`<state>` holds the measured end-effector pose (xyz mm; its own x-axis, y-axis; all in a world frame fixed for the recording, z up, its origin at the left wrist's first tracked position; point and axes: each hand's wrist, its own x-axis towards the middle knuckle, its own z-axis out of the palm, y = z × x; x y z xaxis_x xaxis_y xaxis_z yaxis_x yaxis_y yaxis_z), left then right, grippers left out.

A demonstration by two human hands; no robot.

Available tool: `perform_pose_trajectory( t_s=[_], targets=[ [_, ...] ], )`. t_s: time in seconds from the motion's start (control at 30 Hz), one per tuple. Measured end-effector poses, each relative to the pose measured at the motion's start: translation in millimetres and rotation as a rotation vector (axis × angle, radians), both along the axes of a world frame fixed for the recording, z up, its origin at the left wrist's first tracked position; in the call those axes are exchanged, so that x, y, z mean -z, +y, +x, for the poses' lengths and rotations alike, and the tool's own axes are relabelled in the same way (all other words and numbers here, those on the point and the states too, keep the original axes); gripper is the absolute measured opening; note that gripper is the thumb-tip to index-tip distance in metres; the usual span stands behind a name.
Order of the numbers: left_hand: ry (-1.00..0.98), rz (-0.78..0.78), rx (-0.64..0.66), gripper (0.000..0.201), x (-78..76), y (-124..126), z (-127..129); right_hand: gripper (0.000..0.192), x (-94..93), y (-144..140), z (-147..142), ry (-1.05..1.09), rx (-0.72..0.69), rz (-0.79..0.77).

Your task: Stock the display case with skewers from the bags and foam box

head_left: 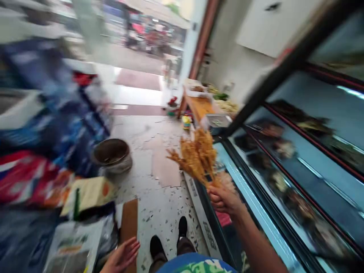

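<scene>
My right hand (223, 198) is closed around the narrow lower end of a bunch of golden-brown skewers (196, 155). Their wide, crinkled tops fan out up and to the left, beside the glass display case; blur hides exactly what food they carry. Low in the view, my left hand (123, 254) holds nothing, with its fingers stretched out. It is close to a brown board or box edge (129, 218) and a clear-and-white plastic package (76, 242).
The lit display case (284, 178) with trays of food runs along the right. Blurred packages (31, 174) are piled at left, by a round pot (112, 155) on the floor. Ahead, a wooden table (200, 108) with trays stands near the doorway to the street.
</scene>
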<state>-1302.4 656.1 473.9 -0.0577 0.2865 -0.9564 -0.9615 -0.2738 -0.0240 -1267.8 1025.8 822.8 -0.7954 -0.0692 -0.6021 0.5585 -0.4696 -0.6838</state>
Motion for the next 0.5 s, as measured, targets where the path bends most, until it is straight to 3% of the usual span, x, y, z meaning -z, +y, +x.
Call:
perform_pose_trajectory(
  t_s=[0.1, 0.2, 0.37, 0.5],
  targets=[
    [0.043, 0.039, 0.243, 0.019, -5.4, 64.1, -43.0, 0.024, -13.8, 8.0, 26.9, 0.099, 0.071, -0.040],
    [0.130, 0.043, 0.458, 0.023, -27.2, 130.2, -55.0, 0.022, -19.0, 13.9, 75.0, 0.136, 0.151, -0.067],
    [0.358, 0.129, 0.848, 0.029, -68.0, 224.1, -26.9, 0.017, -16.4, 47.0, 167.5, 0.183, 0.236, -0.108],
    [0.587, 0.007, 1.062, 0.029, -94.6, 291.7, 20.2, 0.026, -15.7, 81.1, 239.2, 0.130, 0.370, -0.083]
  ],
)
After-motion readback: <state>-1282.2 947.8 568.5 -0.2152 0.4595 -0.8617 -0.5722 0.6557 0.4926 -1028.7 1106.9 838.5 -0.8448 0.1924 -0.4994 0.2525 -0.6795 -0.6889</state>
